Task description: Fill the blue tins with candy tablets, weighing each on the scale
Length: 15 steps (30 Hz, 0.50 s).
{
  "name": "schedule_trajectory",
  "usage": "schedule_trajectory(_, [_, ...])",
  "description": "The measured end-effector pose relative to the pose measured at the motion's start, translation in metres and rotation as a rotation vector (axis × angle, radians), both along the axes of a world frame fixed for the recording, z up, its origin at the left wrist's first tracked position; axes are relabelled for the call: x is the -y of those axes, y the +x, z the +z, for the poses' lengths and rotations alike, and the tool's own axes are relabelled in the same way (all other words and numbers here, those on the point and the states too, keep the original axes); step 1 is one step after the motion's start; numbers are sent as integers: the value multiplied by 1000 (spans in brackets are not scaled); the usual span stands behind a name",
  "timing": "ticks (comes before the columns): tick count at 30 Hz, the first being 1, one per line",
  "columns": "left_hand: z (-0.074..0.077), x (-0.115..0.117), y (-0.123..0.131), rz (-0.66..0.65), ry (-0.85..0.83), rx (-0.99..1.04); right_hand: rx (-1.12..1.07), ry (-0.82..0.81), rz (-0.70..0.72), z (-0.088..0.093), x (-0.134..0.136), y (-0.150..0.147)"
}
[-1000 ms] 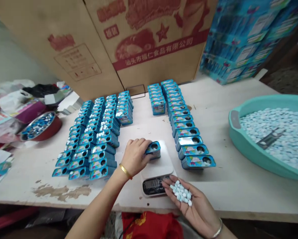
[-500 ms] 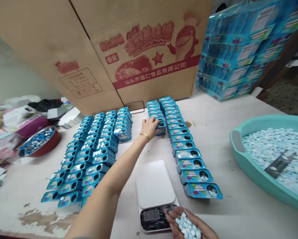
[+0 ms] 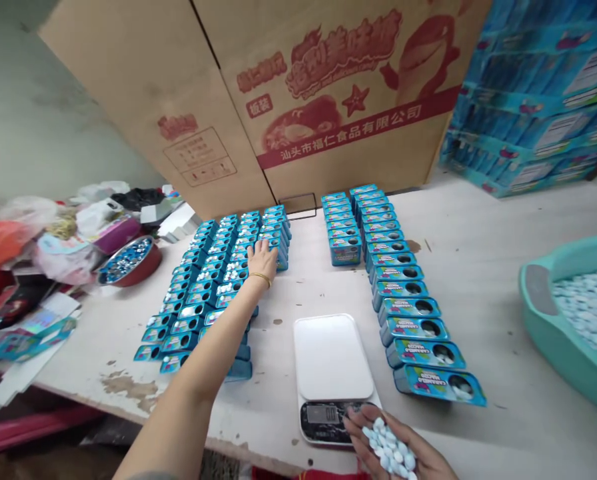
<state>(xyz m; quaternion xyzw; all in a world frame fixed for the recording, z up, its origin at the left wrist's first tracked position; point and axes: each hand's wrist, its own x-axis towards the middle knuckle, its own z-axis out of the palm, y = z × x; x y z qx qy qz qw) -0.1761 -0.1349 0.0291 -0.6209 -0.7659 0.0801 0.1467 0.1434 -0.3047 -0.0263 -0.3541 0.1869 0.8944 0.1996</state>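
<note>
My left hand (image 3: 262, 256) reaches far forward to the back right of a block of small blue tins (image 3: 198, 293). Its fingers curl down over one tin there. Several tins in that block show pale candies through their round holes. My right hand (image 3: 396, 453) is cupped palm up at the bottom edge and holds a heap of pale blue and white candies (image 3: 389, 450). It sits just beside the display of a white kitchen scale (image 3: 332, 357), whose plate is bare. Two more rows of blue tins (image 3: 403, 293) run right of the scale.
A teal basin (image 3: 541, 313) full of the same candies stands at the right. A big printed cardboard box (image 3: 303, 100) closes off the back, with stacked blue cartons (image 3: 538, 120) beside it. A red bowl (image 3: 128, 261) and bags and clutter (image 3: 28, 247) fill the left end of the worn table (image 3: 483, 220).
My left hand lifted a tin off the scale, carried it to the short middle row, then moved left to the big block. The scale plate is now bare. The right hand stayed cupped.
</note>
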Motion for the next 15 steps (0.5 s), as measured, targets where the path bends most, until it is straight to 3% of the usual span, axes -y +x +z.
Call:
schedule_trajectory(4, [15, 12, 19, -126, -80, -1, 54, 59, -84, 12, 4, 7])
schedule_trajectory(10, [60, 74, 94, -364, -268, 20, 141, 127, -167, 19, 7, 28])
schedule_trajectory(12, [66, 94, 120, -440, -348, 40, 158, 139, -174, 18, 7, 31])
schedule_trajectory(15, [60, 111, 147, -509, -433, 63, 163, 165, -175, 18, 8, 34])
